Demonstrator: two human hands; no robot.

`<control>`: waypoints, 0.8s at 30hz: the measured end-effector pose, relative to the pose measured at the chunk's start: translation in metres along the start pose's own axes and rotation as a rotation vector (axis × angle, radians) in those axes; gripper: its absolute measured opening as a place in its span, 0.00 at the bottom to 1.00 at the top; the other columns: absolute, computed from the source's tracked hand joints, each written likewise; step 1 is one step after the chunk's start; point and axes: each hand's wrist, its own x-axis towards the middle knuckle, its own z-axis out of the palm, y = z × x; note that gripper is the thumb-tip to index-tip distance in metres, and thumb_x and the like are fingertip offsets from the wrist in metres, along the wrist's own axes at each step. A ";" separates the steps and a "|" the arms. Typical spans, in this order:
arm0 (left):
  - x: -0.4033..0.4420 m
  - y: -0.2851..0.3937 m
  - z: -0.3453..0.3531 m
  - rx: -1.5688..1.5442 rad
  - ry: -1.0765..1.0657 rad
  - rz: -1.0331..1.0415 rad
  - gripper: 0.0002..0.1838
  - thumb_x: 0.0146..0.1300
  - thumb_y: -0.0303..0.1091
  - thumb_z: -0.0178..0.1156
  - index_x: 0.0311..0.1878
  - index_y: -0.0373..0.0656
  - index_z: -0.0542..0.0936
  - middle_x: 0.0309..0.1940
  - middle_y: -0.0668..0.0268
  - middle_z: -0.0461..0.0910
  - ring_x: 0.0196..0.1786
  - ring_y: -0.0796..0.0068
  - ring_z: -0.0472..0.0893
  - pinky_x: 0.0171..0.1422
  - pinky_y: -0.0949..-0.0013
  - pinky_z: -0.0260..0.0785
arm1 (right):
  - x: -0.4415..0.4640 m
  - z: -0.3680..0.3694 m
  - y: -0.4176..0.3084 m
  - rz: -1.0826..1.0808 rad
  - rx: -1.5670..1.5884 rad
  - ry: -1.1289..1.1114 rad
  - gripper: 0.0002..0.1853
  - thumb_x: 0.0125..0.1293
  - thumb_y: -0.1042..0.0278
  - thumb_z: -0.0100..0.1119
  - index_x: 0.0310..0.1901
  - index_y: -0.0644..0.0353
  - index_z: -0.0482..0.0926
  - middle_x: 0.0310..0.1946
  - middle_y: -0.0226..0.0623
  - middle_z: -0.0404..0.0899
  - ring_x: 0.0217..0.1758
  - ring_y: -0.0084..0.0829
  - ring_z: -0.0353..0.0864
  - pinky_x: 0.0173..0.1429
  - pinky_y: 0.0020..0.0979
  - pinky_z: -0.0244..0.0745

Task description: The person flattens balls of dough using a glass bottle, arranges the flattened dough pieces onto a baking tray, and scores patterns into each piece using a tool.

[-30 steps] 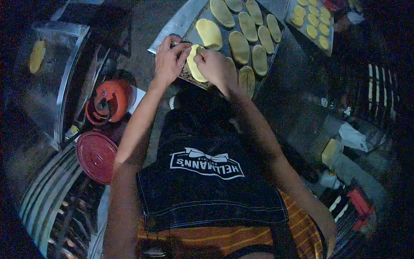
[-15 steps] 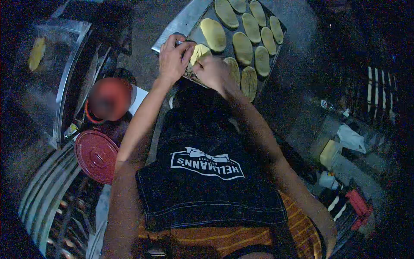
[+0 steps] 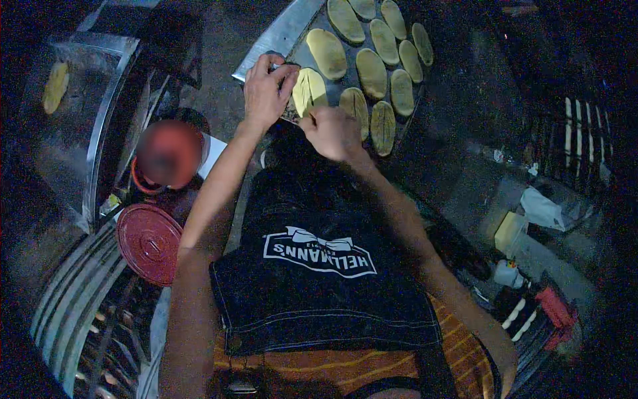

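1. the right grip (image 3: 335, 133) is curled narrow, thumb and forefinger drawn together; whether anything is pinched in it i cannot tell, as the hand is blurred
2. the left grip (image 3: 266, 96) is loosely parted, its fingers bent at the left edge of the tray (image 3: 335, 88); whether they press on the dough or only on the tray is unclear
3. the dough oval (image 3: 310, 90) lies flat at the tray's near-left corner, between the two hands, with lines running lengthwise along it
4. judging by those lines, the step in hand is marking this oval along its length; the right hand is at its near end, so the stroke looks about done
5. two lined ovals (image 3: 383, 130) lie just to the right, while the plain ovals (image 3: 372, 73) farther up the tray show no clear line
6. another stroke would call for the right hand to lift clear and start from an oval's far end, with the left hand steadying that side
7. both arms reach forward past the apron (image 3: 319, 299): the left forearm rises steeply, wrist nearly straight, while the right forearm slants inward, knuckles up, fingers tucked toward the dough
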 end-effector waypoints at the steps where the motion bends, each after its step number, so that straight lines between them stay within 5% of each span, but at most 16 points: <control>1: 0.000 0.000 0.000 0.001 -0.001 -0.002 0.11 0.64 0.42 0.58 0.42 0.49 0.85 0.47 0.65 0.73 0.47 0.62 0.74 0.53 0.63 0.66 | -0.004 0.003 0.002 -0.015 -0.042 -0.009 0.16 0.60 0.54 0.53 0.30 0.60 0.81 0.24 0.46 0.82 0.24 0.53 0.78 0.29 0.48 0.72; 5: 0.002 -0.002 -0.001 0.006 0.002 -0.002 0.11 0.65 0.42 0.58 0.42 0.48 0.85 0.47 0.65 0.73 0.47 0.62 0.74 0.52 0.62 0.66 | -0.011 0.021 0.015 -0.065 -0.169 -0.025 0.16 0.61 0.55 0.52 0.28 0.60 0.81 0.24 0.46 0.81 0.23 0.52 0.77 0.29 0.47 0.71; 8: 0.001 0.000 -0.002 -0.002 -0.004 -0.023 0.12 0.65 0.42 0.58 0.42 0.48 0.85 0.47 0.65 0.73 0.47 0.62 0.74 0.52 0.62 0.66 | -0.003 0.032 0.029 -0.210 -0.331 0.512 0.15 0.63 0.57 0.51 0.29 0.58 0.79 0.24 0.45 0.81 0.23 0.52 0.77 0.28 0.47 0.70; 10: 0.001 0.002 -0.002 -0.004 -0.005 -0.029 0.12 0.66 0.42 0.58 0.42 0.48 0.85 0.47 0.65 0.73 0.47 0.63 0.74 0.52 0.62 0.66 | 0.004 0.017 0.040 -0.282 -0.344 0.585 0.13 0.63 0.58 0.51 0.29 0.57 0.78 0.23 0.43 0.80 0.22 0.50 0.76 0.27 0.48 0.68; 14: 0.000 0.001 0.000 0.028 0.005 -0.025 0.11 0.66 0.42 0.57 0.42 0.48 0.85 0.46 0.66 0.73 0.46 0.63 0.75 0.52 0.63 0.66 | 0.040 -0.017 0.040 -0.262 -0.421 0.262 0.09 0.60 0.60 0.54 0.30 0.55 0.77 0.22 0.39 0.80 0.20 0.44 0.77 0.25 0.46 0.66; 19: 0.002 0.000 -0.001 0.030 0.024 0.019 0.11 0.65 0.42 0.57 0.42 0.49 0.85 0.45 0.66 0.74 0.46 0.63 0.75 0.51 0.63 0.66 | 0.062 -0.016 0.043 -0.394 -0.502 0.427 0.08 0.58 0.60 0.55 0.29 0.54 0.77 0.21 0.38 0.79 0.20 0.41 0.77 0.25 0.44 0.67; 24: -0.001 0.000 -0.002 0.069 0.036 0.002 0.11 0.65 0.41 0.58 0.42 0.49 0.85 0.45 0.67 0.74 0.45 0.63 0.75 0.51 0.62 0.67 | 0.070 -0.012 0.043 -0.400 -0.511 0.330 0.08 0.57 0.59 0.56 0.29 0.53 0.76 0.20 0.37 0.79 0.19 0.41 0.77 0.25 0.43 0.68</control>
